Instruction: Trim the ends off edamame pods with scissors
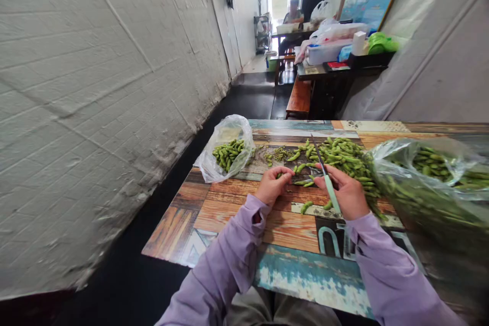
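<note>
My left hand (pixel 273 186) is closed in a pinch over the table, with a green edamame pod (pixel 280 175) partly showing at its fingers. A knife with a pale green handle (pixel 331 193) is held in my right hand (pixel 348 192), its narrow blade pointing up and away from me. Just beyond my right hand lies a heap of edamame pods (pixel 344 155), with several loose pods scattered between the hands. Small trimmed bits (pixel 278 154) lie beyond my left hand. To the left, an open clear plastic bag (pixel 208 160) holds more pods (pixel 229 154).
A large clear bag of pods (pixel 431 198) stands at the right of the patterned wood-look table (pixel 229 214). A white wall (pixel 114 86) runs along the left. Farther back are a bench (pixel 300 97), a loaded table (pixel 324 72) and a seated person (pixel 294 12).
</note>
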The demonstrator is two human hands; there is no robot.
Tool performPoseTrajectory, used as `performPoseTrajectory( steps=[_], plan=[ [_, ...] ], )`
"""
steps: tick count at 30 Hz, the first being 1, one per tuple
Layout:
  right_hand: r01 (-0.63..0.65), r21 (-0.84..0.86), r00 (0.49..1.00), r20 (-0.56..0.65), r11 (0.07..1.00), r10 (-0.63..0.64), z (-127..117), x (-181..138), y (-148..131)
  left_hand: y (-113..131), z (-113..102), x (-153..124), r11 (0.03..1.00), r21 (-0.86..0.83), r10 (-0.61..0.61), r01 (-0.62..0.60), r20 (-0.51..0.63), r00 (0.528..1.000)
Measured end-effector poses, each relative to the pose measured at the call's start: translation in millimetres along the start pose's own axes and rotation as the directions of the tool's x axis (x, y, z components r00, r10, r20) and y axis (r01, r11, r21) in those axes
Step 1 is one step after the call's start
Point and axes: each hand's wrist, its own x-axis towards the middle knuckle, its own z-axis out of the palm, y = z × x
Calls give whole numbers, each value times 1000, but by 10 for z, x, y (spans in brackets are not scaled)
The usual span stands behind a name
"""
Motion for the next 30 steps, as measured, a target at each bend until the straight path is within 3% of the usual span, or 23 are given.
performPoseTrajectory(
  steps=[2, 4, 7, 9, 11, 14, 16, 18, 20, 23, 30],
  plan=[
    [-38, 48, 999, 25, 998, 37, 27, 0, 13, -26, 80, 6, 912, 377, 175, -161, -3, 985],
    [-56, 67, 997, 49, 996, 52, 44, 6, 43, -25, 171, -13, 692, 682, 270, -237, 60, 961],
    [-49, 81, 998, 55, 996, 45, 50, 16, 81, -7, 284, -57, 372, 902, 197, -221, 156, 968],
    [-46, 82, 998, 54, 996, 42, 49, 17, 89, -2, 314, -72, 272, 939, 146, -213, 178, 973],
    [-46, 75, 997, 57, 996, 42, 51, 15, 86, -4, 299, -68, 303, 929, 156, -212, 171, 973],
    [-34, 64, 998, 63, 997, 30, 56, 13, 80, -1, 210, -43, 584, 779, 239, -229, 104, 965],
    [-27, 57, 998, 63, 998, 23, 60, 16, 89, 13, 132, -32, 825, 525, 228, -207, 26, 973],
    [-20, 42, 998, 60, 999, 18, 66, 18, 111, 40, 65, -35, 975, 192, 117, -109, -32, 993],
    [-7, 24, 998, 60, 1000, 5, 75, 17, 139, 78, 23, -52, 995, -100, -9, 5, -38, 999],
    [13, 9, 997, 74, 1000, -14, 90, 5, 170, 143, 3, -79, 932, -349, -96, 93, 9, 995],
    [4, -15, 996, 84, 1000, -3, 96, -19, 160, 198, -29, -96, 863, -491, -110, 122, 52, 993]
  ],
)
